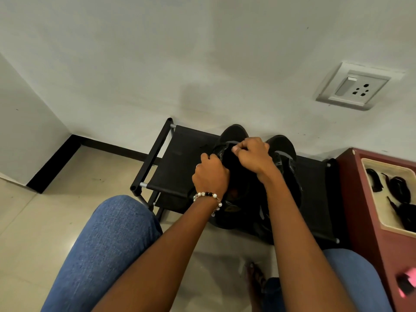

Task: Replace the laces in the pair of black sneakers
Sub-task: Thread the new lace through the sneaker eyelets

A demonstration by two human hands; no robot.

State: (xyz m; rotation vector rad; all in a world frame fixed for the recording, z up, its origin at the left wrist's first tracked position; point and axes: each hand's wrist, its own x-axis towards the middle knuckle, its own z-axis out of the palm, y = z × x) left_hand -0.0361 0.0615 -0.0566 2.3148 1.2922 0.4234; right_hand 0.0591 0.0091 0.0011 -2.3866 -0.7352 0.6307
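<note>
While two black sneakers (284, 154) stand side by side on a black fabric shoe rack (180, 158), the left hand (210, 174) and right hand (253, 155) both pinch at the left-side sneaker's (234, 131) lacing; the lace itself is indistinct.

A pale wall (157, 52) fills the upper frame, with a white socket (355, 86) at upper right. A black skirting (74, 152) runs at left above a beige tiled floor (45, 210). A black rack (173, 163) stands centre; a maroon cabinet (369, 221) stands at right.
</note>
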